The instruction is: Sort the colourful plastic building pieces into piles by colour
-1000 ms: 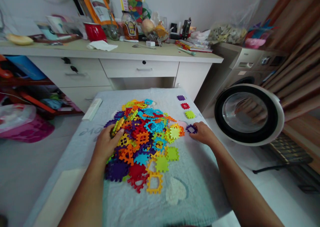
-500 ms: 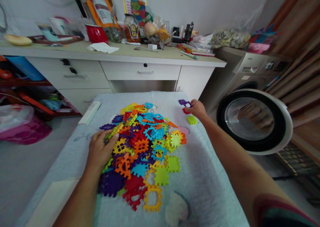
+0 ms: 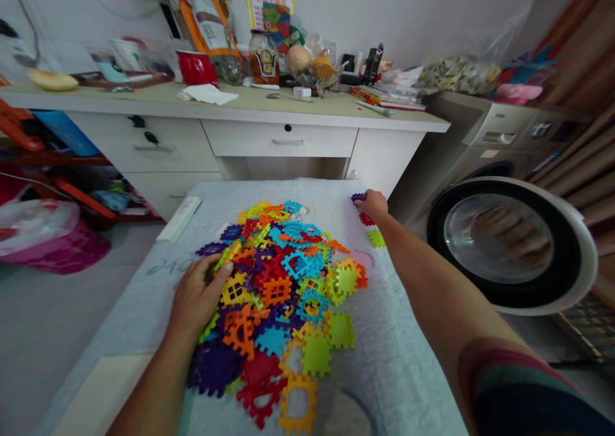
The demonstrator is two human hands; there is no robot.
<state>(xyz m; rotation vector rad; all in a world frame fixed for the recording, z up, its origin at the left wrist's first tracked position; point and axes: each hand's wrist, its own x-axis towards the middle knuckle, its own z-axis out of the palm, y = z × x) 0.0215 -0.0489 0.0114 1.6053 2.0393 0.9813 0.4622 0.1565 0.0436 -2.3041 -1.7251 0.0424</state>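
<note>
A heap of colourful notched plastic building pieces (image 3: 276, 292) covers the middle of the cloth-covered table. At its left edge, my left hand (image 3: 199, 289) is closed round a yellow building piece (image 3: 229, 255), its fingertips partly hidden. My right hand (image 3: 375, 204) reaches to the far right and pinches a purple building piece (image 3: 358, 197), partly covered by the fingers. Just below that hand lies a red piece (image 3: 366, 219), and nearer to me a lime-green piece (image 3: 377, 238). Two lime-green square pieces (image 3: 317, 354) and a yellow frame piece (image 3: 298, 405) lie at the heap's near right.
A long white box (image 3: 179, 220) lies at the table's far left. Behind stands a white desk (image 3: 283, 138) with a red pot (image 3: 197, 69), a jar (image 3: 264, 58) and books. At right is a washing machine with its round door (image 3: 509, 244) open. A pink bin (image 3: 57, 241) stands left.
My right hand has shifted slightly away from me over the purple pieces, covering more of them. My left hand stays at the heap. The whole view has shifted a little.
</note>
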